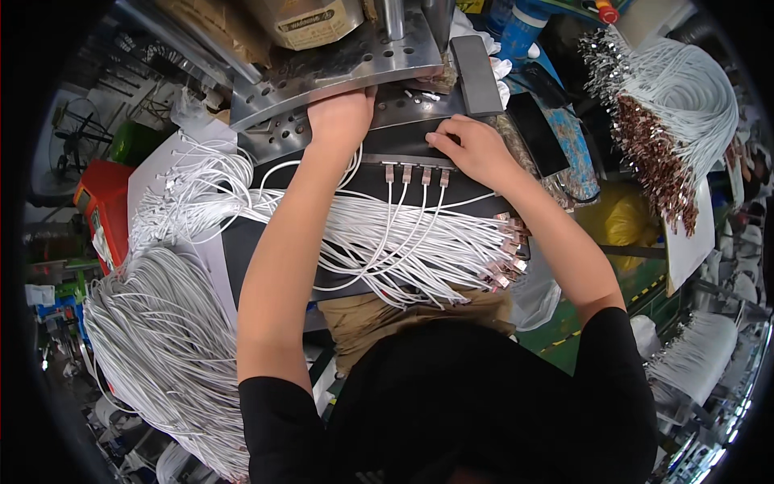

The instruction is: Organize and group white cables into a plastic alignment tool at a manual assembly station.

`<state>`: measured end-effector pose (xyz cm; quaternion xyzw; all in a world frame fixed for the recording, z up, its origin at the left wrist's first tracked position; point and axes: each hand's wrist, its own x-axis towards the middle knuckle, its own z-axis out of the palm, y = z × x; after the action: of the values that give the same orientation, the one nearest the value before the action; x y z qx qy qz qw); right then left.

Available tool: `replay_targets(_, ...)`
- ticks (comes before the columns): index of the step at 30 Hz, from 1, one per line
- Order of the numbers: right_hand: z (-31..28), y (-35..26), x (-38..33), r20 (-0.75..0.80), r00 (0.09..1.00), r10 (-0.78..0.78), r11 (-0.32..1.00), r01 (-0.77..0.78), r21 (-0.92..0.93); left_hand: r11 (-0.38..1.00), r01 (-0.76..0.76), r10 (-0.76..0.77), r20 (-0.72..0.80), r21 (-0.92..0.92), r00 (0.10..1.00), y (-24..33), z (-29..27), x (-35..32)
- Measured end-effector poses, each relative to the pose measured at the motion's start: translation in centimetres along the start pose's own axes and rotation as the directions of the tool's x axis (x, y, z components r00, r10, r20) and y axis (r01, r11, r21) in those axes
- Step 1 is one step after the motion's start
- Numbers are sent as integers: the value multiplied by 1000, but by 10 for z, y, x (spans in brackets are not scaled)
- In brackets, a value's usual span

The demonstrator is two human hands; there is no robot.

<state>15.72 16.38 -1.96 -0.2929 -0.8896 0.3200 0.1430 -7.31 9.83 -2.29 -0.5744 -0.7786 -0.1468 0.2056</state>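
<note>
My left hand (340,119) reaches under a perforated metal plate (347,81) of a machine, its fingers hidden there. To its right, my right hand (477,149) rests on a dark surface with its fingers curled in; whatever they may hold is hidden. Between and just below the hands, several white cables with small clear plugs (407,173) hang in a row from a metal strip (411,159). A large bundle of white cables (371,234) lies under my forearms. Its plug ends (506,262) point right, and its other ends (181,198) fan out on the left.
A thick bundle of grey-white cables (161,339) droops at the lower left, near a red bin (105,202). A dark phone-like slab (538,133) lies right of my right hand. More coiled cables (685,97) are piled at the far right. A blue container (524,32) stands behind.
</note>
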Motion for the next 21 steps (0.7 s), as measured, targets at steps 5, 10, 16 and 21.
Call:
replay_targets(5, 9, -2, 30, -178, 942, -284, 958, 270, -101, 982, 174, -162, 139, -78, 977, -1, 6, -11)
replay_targets(10, 26, 12, 99, -347, 786, -512, 837, 365, -408, 989, 134, -91, 444, -66, 891, -5, 4, -4)
replay_targets(16, 26, 7, 186, -122, 941, -315, 833, 213, -510, 995, 62, -12, 538, -75, 843, -15, -11, 12)
replay_targets(21, 37, 26, 224, -488, 809, -327, 936, 348, -51, 977, 205, -154, 477, -56, 866, 5, -21, 25)
